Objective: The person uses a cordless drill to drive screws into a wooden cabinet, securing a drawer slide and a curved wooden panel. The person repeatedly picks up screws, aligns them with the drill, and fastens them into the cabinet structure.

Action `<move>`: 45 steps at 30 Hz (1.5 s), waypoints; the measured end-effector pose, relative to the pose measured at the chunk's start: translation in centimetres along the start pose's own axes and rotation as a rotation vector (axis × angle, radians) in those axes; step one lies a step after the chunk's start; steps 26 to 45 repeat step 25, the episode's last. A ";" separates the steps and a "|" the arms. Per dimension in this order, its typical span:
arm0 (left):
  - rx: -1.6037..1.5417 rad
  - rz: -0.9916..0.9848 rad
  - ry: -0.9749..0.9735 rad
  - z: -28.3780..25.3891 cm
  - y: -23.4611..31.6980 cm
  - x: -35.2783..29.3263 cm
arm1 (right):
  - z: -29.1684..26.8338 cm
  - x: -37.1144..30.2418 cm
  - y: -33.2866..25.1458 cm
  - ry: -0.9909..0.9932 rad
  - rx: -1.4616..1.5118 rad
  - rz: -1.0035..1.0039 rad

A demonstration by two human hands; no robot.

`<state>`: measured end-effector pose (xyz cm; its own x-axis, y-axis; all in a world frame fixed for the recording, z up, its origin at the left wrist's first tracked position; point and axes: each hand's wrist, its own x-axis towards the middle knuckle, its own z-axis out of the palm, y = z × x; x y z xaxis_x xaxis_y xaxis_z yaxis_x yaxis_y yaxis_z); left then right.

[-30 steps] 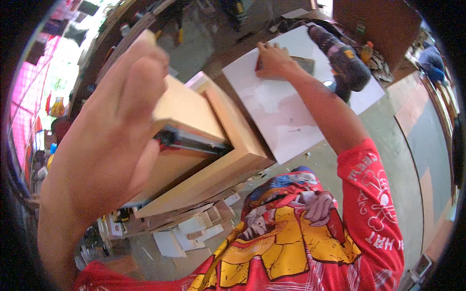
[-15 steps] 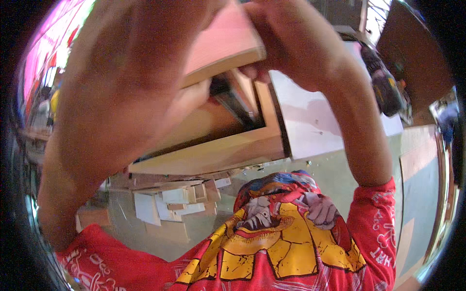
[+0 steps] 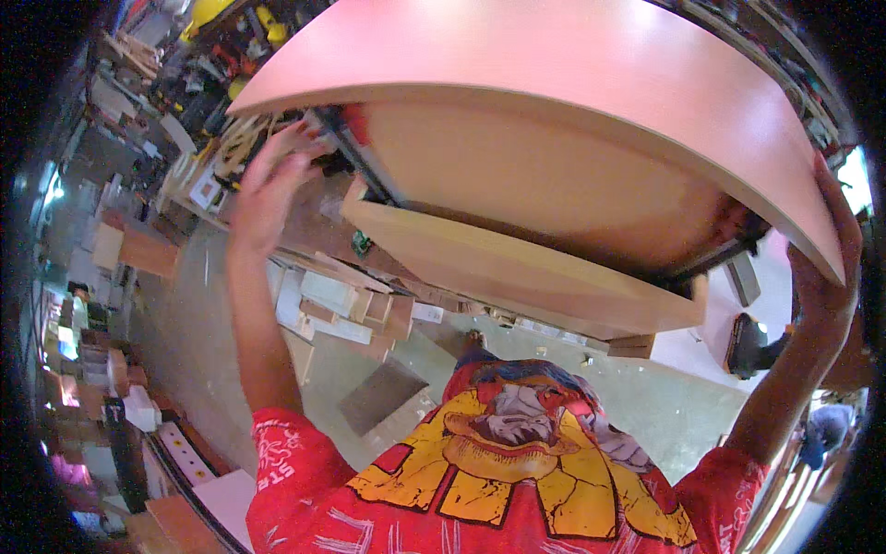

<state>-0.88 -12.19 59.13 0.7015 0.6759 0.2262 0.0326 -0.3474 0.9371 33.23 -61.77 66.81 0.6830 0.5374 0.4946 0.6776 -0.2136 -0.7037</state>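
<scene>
A large pale wooden panel (image 3: pixel 517 55) with a pinkish sheen spans the upper part of the view. Below it is a shallow wooden box (image 3: pixel 526 268) with a light front edge, and dark metal slide rails (image 3: pixel 355 157) run between the two at the left and right ends. My right hand (image 3: pixel 846 231) grips the panel's right end, its fingers partly hidden behind the edge. Beside the left end, my left hand (image 3: pixel 272 185) is raised, slightly blurred, with fingers apart and nothing held. Whether its fingertips touch the rail I cannot tell.
Several offcut boards (image 3: pixel 346 309) lie on the floor beyond the box's left side. A cordless drill (image 3: pixel 749 343) rests on a white surface at right. Tools and yellow items (image 3: pixel 263 28) crowd the far left, and stacked boards (image 3: pixel 185 452) stand at near left.
My hands, close together overhead before, are now spread to opposite ends of the panel. The left hand has moved left and opened. The view has turned, showing much more of the panel.
</scene>
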 end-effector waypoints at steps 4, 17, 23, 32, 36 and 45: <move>-0.381 0.198 -0.029 2.0 -7.6 3.2 | -1.6 0.1 0.3 -0.027 -0.234 -0.078; -0.490 0.415 -0.053 6.8 -8.8 7.4 | 3.3 -0.1 -8.3 0.100 0.201 0.331; -0.301 0.551 0.181 6.3 -8.6 8.0 | 0.7 1.9 -8.4 0.217 0.119 0.498; -0.269 0.386 0.335 6.0 -10.0 8.4 | 1.8 2.3 -8.6 0.284 0.065 0.475; -0.269 0.386 0.335 6.0 -10.0 8.4 | 1.8 2.3 -8.6 0.284 0.065 0.475; -0.269 0.386 0.335 6.0 -10.0 8.4 | 1.8 2.3 -8.6 0.284 0.065 0.475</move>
